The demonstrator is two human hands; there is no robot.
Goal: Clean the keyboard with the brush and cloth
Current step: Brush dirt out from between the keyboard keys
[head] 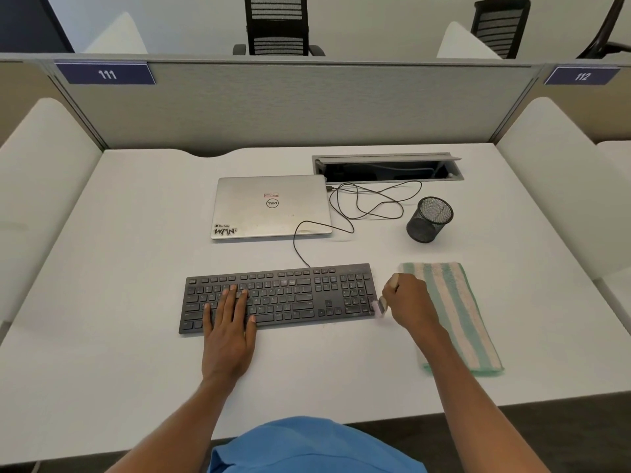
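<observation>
A black keyboard (290, 295) lies flat near the front of the white desk (119, 233). My left hand (228, 329) rests on its left half, fingers straight and spread over the keys. My right hand (408, 302) grips a small brush (380, 306) just off the keyboard's right end; the blurred pale bristles touch the lower right corner. A folded cloth (457, 308) with green and cream stripes lies on the desk right of the keyboard, partly under my right forearm.
A shut silver laptop (271, 206) sits behind the keyboard, its thin black cable (368, 203) looping across the desk. A black mesh pen cup (429, 219) stands at the right. An open cable hatch (387, 167) is set into the desk at the back. Grey partitions enclose the desk.
</observation>
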